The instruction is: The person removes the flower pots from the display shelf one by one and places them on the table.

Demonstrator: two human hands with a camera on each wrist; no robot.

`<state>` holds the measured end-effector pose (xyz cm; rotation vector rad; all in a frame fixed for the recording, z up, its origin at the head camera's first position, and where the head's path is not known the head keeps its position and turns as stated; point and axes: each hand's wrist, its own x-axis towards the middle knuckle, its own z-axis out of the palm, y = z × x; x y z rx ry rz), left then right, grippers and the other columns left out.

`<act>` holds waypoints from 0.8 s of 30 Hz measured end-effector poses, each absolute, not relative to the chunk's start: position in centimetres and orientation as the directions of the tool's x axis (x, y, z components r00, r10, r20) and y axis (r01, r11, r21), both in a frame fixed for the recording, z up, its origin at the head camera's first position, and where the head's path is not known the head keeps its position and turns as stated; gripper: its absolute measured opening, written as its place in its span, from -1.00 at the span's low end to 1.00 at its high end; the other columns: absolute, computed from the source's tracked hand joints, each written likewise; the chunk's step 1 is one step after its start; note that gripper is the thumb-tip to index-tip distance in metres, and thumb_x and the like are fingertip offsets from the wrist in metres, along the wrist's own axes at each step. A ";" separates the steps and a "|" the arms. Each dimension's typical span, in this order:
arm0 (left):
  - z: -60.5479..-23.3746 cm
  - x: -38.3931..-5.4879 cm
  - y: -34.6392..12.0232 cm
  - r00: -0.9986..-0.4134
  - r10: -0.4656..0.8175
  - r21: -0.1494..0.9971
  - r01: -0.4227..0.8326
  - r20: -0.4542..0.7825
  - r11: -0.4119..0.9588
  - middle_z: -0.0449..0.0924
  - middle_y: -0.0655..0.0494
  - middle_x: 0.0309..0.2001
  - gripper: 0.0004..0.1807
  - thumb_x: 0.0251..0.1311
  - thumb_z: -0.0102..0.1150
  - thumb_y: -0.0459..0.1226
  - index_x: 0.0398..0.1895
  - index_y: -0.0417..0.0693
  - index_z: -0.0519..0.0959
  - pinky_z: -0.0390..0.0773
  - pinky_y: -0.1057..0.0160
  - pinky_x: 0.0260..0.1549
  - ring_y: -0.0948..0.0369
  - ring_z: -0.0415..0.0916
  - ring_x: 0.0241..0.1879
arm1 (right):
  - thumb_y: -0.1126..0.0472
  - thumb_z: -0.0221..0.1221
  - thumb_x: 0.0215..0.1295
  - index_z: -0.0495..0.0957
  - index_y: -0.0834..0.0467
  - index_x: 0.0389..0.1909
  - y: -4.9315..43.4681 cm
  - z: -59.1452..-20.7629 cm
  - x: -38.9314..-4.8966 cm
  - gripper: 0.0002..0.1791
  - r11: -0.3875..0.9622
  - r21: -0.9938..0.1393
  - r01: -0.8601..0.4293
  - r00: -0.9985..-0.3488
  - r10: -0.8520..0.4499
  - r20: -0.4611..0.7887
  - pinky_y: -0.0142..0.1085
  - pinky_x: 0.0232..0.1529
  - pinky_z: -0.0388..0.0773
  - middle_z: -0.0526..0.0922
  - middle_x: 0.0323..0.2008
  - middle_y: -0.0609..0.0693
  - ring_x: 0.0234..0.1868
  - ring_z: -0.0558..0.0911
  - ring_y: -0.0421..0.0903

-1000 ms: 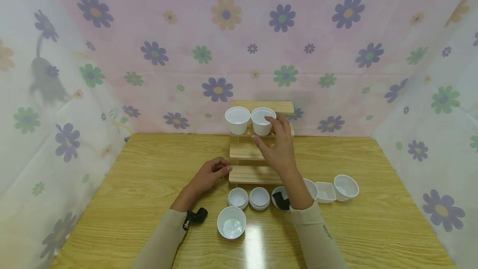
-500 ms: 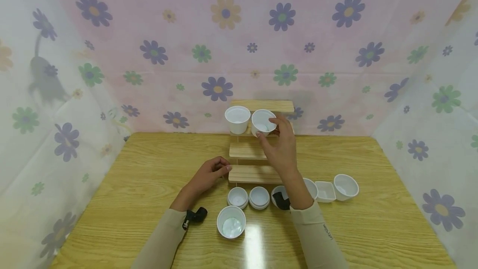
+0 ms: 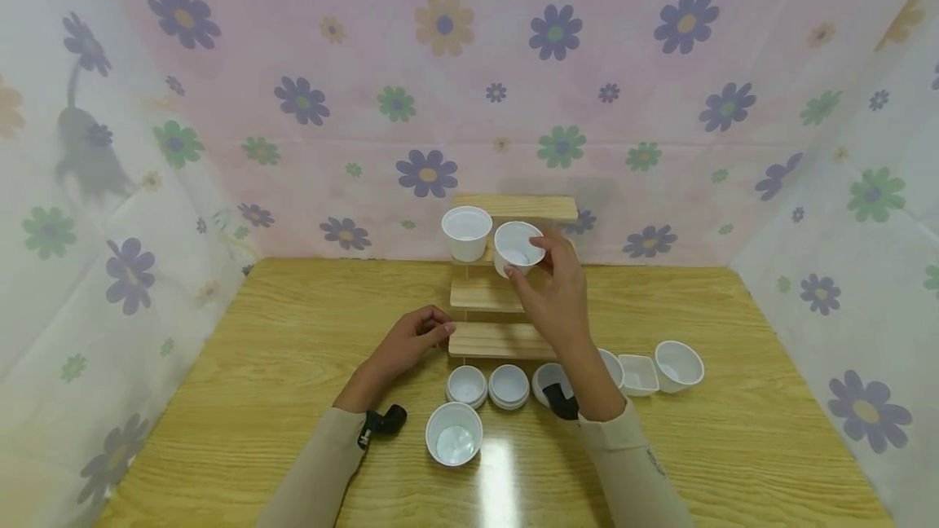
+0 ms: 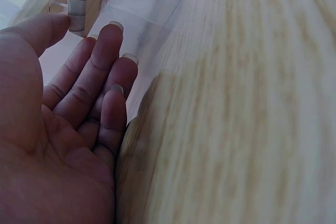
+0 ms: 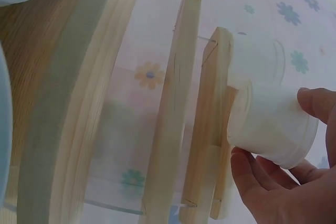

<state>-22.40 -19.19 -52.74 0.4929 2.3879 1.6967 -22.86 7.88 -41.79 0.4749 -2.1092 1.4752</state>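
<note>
My right hand (image 3: 553, 288) holds a white plastic cup (image 5: 270, 124), thumb on one side and fingers on the other. The cup tilts a little toward me at the upper part of a stepped wooden rack (image 3: 506, 341); whether its base touches the board I cannot tell. Beside it, a similar white cup (image 3: 467, 236) stands on the same step. At the left end of the rack's lowest board, my left hand (image 3: 412, 342) pinches the board end (image 4: 77, 4) with the thumb, its other fingers loosely curled below.
Two small round white cups (image 3: 466, 386) stand in front of the rack, with a larger white cup (image 3: 454, 434) nearer me. To the right are a square white dish (image 3: 638, 375) and a round white bowl (image 3: 678, 366). A flowered cloth (image 3: 499, 121) hangs behind the table.
My right hand has closed its grip on the right cup, which has tipped toward me and shifted slightly forward, away from its neighbour. The left hand stays at the board end.
</note>
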 end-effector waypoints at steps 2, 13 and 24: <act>-52.7 -22.4 -19.2 -0.930 0.363 0.938 0.170 0.053 0.301 0.69 -0.03 -0.21 -0.79 0.59 0.18 -0.14 0.02 -0.08 0.63 0.58 0.16 -0.13 0.04 0.64 -0.19 | 0.35 0.51 0.24 0.52 0.36 0.19 8.0 -41.7 -22.5 -0.45 0.342 -0.755 -0.559 -0.805 -0.004 0.594 0.02 0.20 0.63 0.54 0.25 0.25 0.17 0.63 0.19; -52.7 -22.3 -19.2 -0.930 0.366 0.940 0.155 0.036 0.303 0.69 -0.03 -0.20 -0.79 0.60 0.17 -0.15 0.03 -0.09 0.63 0.58 0.17 -0.12 0.05 0.63 -0.18 | 0.41 0.51 0.23 0.53 0.31 0.19 8.8 -41.7 -20.5 -0.46 0.281 -0.767 -0.576 -0.810 -0.076 0.581 0.00 0.21 0.64 0.55 0.27 0.21 0.20 0.65 0.12; -52.7 -22.3 -19.2 -0.933 0.358 0.937 0.159 0.040 0.311 0.69 -0.01 -0.21 -0.79 0.60 0.17 -0.13 0.02 -0.07 0.63 0.57 0.16 -0.12 0.06 0.63 -0.18 | 0.39 0.51 0.23 0.53 0.27 0.20 9.4 -41.6 -18.5 -0.45 0.279 -0.802 -0.528 -0.848 -0.119 0.516 -0.14 0.19 0.65 0.52 0.29 0.19 0.19 0.66 0.10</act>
